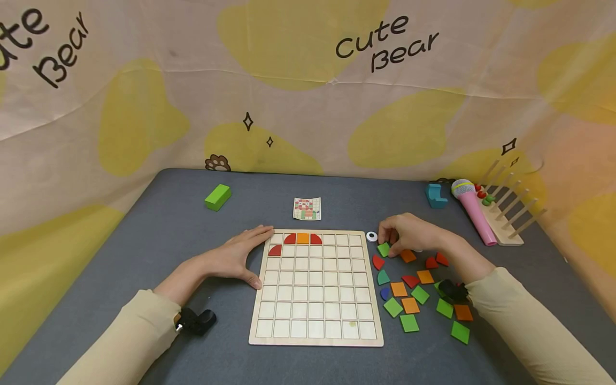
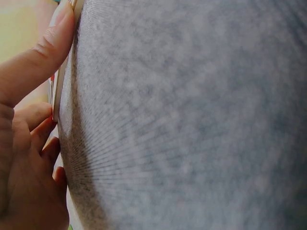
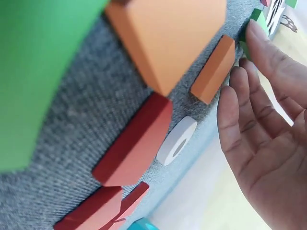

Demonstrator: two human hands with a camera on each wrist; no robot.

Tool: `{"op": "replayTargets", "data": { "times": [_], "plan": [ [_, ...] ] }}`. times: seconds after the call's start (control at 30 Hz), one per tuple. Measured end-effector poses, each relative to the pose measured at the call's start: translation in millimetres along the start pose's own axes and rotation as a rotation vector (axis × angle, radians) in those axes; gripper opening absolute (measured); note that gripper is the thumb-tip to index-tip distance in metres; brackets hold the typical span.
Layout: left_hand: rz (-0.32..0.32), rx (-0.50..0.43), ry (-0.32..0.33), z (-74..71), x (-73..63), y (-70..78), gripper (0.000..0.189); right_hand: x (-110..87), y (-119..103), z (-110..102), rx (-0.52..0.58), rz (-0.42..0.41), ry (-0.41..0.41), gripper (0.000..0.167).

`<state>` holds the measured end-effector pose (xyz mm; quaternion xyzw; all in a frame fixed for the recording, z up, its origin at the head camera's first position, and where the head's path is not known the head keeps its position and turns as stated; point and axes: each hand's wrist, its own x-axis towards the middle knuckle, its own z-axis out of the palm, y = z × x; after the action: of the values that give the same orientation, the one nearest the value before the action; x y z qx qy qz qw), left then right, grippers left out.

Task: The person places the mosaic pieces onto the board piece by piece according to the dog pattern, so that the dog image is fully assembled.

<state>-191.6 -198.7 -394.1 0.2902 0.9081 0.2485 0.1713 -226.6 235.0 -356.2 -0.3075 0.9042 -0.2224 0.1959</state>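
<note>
My left hand (image 1: 236, 254) lies spread along the left edge of a wooden grid board (image 1: 316, 341), thumb near its middle and fingers at the top corner. In the left wrist view, the thumb (image 2: 41, 60) touches the board's rim. Red quarter-round tiles (image 1: 275, 250) and one orange square tile (image 1: 302, 238) sit in the board's upper left cells. Right of the board, my right hand (image 1: 409, 232) pinches a green square tile (image 1: 383, 249) between thumb and fingers. The right wrist view shows this green tile (image 3: 259, 21) at the fingertips, partly hidden.
Loose tiles in green, orange (image 1: 410, 305), red and blue lie right of the board. A white ring piece (image 1: 371, 237) sits by its upper right corner. Behind are a picture card (image 1: 307, 209), a green block (image 1: 218, 197), a blue piece (image 1: 436, 196), a pink microphone (image 1: 476, 216) and a pegged rack (image 1: 511, 237).
</note>
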Motion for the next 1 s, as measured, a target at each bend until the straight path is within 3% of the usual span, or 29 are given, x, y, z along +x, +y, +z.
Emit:
{"op": "replayTargets", "data": {
  "times": [0.33, 0.6, 1.0],
  "plan": [
    [0.005, 0.006, 0.005, 0.4, 1.2, -1.1, 0.122, 2.4, -5.9, -4.3, -0.006, 0.04, -0.001, 0.016],
    [0.003, 0.012, 0.004, 0.0, 0.8, -0.9, 0.122, 8.2, -21.1, -1.8, 0.016, -0.055, 0.081, 0.012],
    [-0.006, 0.01, -0.005, -0.2, 1.2, -1.1, 0.122, 41.0, -65.6, 19.3, 0.06, -0.157, 0.14, 0.01]
  ]
}}
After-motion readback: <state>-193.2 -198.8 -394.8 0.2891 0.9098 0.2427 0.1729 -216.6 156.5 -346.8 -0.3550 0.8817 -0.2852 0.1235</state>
